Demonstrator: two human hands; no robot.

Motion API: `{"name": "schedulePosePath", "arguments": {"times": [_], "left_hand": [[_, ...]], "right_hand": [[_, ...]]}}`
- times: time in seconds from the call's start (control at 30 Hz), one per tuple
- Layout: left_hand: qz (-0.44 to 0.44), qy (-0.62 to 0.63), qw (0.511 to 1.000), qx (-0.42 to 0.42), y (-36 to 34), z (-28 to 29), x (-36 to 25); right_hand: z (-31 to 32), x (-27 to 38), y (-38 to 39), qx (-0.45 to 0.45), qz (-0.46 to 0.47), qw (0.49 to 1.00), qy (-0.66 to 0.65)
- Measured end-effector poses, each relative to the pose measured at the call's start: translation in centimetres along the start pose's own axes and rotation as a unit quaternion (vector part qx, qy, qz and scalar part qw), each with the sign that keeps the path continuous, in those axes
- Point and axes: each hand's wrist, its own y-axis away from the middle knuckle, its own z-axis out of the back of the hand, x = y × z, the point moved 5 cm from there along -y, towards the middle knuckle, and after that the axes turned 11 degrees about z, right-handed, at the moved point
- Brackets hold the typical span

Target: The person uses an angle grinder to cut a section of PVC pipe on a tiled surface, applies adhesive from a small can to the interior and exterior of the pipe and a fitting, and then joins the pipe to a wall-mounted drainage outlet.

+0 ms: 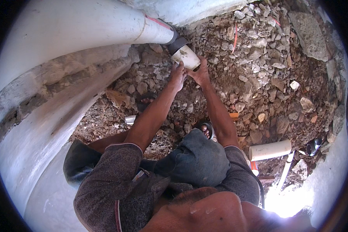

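Observation:
Both my arms reach out toward a short white pipe piece (187, 57). Its far end sits in a dark grey elbow fitting (177, 42), which joins the end of a large white pipe (104, 27) along the wall. My left hand (177, 76) grips the near left of the short piece, fingers closed against it. From the right, my right hand (200, 72) wraps its near end, the thumb side toward my left hand. The underside of the piece and some fingertips are hidden.
Broken stones and soil (259, 65) cover the ground. A loose white pipe length (270, 150) lies at right, near a thin white pipe (285, 172) and a dark pipe fitting (313, 147). A large stone slab (308, 35) leans at far right. White walls curve along both sides.

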Motion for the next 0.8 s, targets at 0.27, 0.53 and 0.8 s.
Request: {"name": "schedulePosePath", "arguments": {"times": [0.27, 0.53, 0.8], "left_hand": [[-0.016, -0.036, 0.999, -0.008, 1.0, -1.8, -1.1], [-0.018, 0.098, 0.993, -0.07, -2.0, -0.8, -0.1], [0.016, 0.128, 0.989, -0.078, -2.9, -0.9, 1.0]], "right_hand": [[0.4, -2.7, -1.3, 0.002, -0.069, 0.989, -0.129], [0.6, 0.3, -2.2, 0.057, 0.026, 0.991, 0.119], [0.9, 2.0, -3.7, 0.132, 0.033, 0.967, 0.215]]}}
